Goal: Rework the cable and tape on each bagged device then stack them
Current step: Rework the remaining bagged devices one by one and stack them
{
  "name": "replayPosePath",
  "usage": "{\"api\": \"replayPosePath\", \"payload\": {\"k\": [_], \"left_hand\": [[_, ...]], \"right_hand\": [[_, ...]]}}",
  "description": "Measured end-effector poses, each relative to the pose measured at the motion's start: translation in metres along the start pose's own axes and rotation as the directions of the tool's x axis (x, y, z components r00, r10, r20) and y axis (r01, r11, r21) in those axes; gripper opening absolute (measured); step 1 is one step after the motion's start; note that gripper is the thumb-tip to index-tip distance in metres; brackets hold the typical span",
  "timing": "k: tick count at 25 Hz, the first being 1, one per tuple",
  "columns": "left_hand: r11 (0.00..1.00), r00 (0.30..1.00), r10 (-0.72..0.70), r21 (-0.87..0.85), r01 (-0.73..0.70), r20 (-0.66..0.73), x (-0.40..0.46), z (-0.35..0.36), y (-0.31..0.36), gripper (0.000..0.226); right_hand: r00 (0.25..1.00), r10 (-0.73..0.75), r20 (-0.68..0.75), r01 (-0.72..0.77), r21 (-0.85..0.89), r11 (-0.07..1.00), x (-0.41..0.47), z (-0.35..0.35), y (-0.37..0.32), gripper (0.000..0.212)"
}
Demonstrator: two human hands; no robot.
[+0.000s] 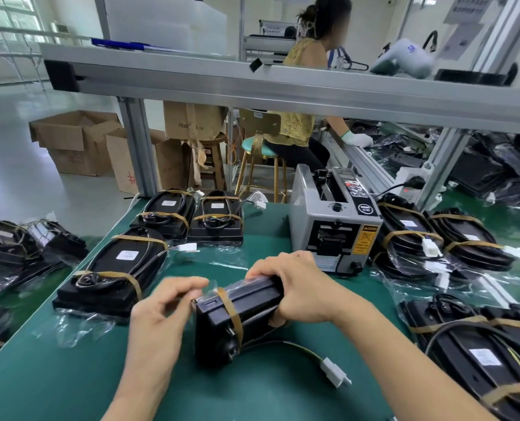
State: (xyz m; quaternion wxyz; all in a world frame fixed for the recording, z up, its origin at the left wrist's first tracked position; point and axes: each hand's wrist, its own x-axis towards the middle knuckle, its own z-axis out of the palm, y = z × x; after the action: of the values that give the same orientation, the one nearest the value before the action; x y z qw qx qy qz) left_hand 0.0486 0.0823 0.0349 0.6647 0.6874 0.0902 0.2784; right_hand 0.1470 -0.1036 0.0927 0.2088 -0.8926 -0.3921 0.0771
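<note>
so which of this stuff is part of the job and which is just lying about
Job: held device, gripped by right hand; left hand pinching its bag; its connector; taped devices; tape dispenser.

Lying about: cardboard boxes; stool; power strip.

Factory assembly line, aluminium-frame benches (283, 86), tape dispenser (331, 223), cartons (76, 141)

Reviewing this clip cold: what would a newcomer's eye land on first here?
First, the two bare hands at centre front: the right hand grips a black bagged device tipped on its edge on the green mat, while the left hand pinches the plastic at its end. Behind them stands a grey tape dispenser, and more taped devices lie on both sides.
</note>
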Motion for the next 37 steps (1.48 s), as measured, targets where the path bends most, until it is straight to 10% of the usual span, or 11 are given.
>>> {"api": "replayPosePath", "payload": {"k": [3, 7, 10, 14, 28, 32, 37], "left_hand": [[0.963, 0.966, -0.162, -0.183, 0.199, 0.200, -0.008, 0.006, -0.001, 0.032], [0.999, 0.982, -0.038, 0.042, 0.031, 0.186, -0.020, 0.011, -0.008, 0.079], [0.997, 0.998, -0.004, -0.081, 0.009, 0.064, -0.025, 0.020, -0.013, 0.073], [0.997, 0.999, 0.038, -0.071, -0.037, 0.011, -0.031, 0.031, -0.008, 0.076], [0.997, 0.996, 0.072, -0.040, -0.070, 0.060, -0.038, 0.030, -0.004, 0.073], [0.997, 0.996, 0.060, -0.045, -0.058, 0.063, -0.039, 0.029, -0.006, 0.075], [0.995, 1.000, 0.022, -0.093, -0.024, -0.019, -0.044, 0.044, -0.009, 0.065]], "right_hand": [[0.996, 0.012, -0.085, -0.014, -0.024, 1.000, 0.000, 0.005, -0.003, 0.055], [0.951, 0.077, -0.301, -0.017, 0.198, 0.980, -0.015, 0.018, 0.005, 0.077], [0.700, 0.530, -0.479, -0.137, 0.638, 0.758, -0.026, 0.010, 0.030, 0.044], [0.356, 0.886, -0.299, -0.153, 0.916, 0.370, -0.019, -0.009, 0.069, 0.013], [0.174, 0.984, -0.040, -0.049, 0.998, 0.050, 0.022, -0.022, 0.079, 0.026], [0.402, 0.915, -0.013, 0.040, 0.999, -0.003, -0.002, -0.026, 0.048, 0.017], [0.878, 0.433, -0.205, 0.005, 0.908, 0.419, -0.046, 0.003, -0.043, 0.009]]}}
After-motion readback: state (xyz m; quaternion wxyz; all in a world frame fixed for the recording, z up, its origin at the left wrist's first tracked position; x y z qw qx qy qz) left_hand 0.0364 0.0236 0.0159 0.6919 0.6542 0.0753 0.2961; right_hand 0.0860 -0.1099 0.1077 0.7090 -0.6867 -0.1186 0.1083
